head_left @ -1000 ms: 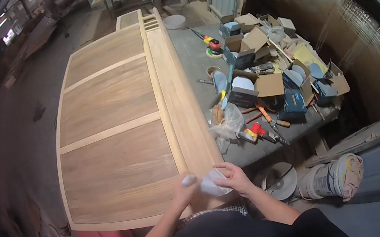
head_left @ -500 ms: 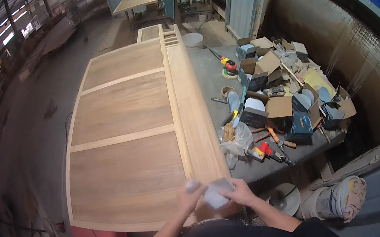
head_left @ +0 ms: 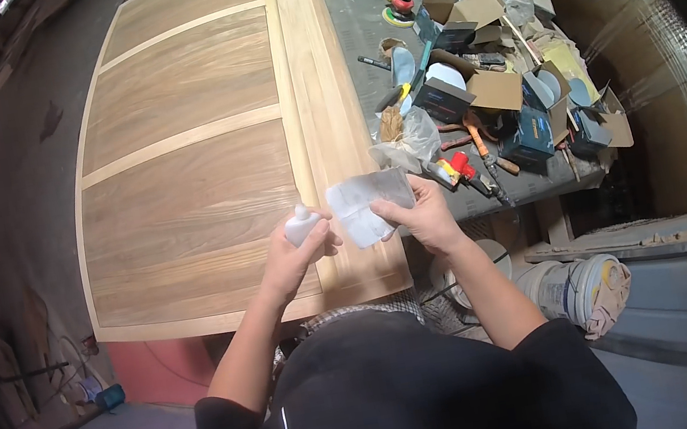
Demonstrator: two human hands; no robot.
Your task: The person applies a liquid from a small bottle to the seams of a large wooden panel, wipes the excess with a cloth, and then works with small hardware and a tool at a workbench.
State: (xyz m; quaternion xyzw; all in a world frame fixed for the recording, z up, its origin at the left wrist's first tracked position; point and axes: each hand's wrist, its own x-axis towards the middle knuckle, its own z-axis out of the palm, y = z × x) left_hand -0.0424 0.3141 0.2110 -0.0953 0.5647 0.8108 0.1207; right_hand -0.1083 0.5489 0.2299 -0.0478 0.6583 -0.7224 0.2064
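My left hand [head_left: 289, 260] is wrapped round a small white squeeze bottle [head_left: 302, 226] with its nozzle pointing up. A pale grey, creased sheet [head_left: 357, 203], which looks like sandpaper, is pinched in my right hand [head_left: 428, 217], the thumb lying over its face. Both hands are over the near end of a large framed wooden panel [head_left: 193, 185], the bottle and sheet a short gap apart. Along the panel's right side runs a long, paler board [head_left: 324, 109].
On the grey table [head_left: 365, 15] to the right lie opened boxes of sanding discs [head_left: 443, 93], a red and yellow sander [head_left: 397, 5], a plastic bag [head_left: 413, 144] and an orange-handled tool [head_left: 475, 133]. A white bucket [head_left: 565, 291] stands below its near edge.
The view has tipped downward, so the person at the far bench is out of sight. Both hands have come apart slightly, and the bottle and sheet now show clearly.
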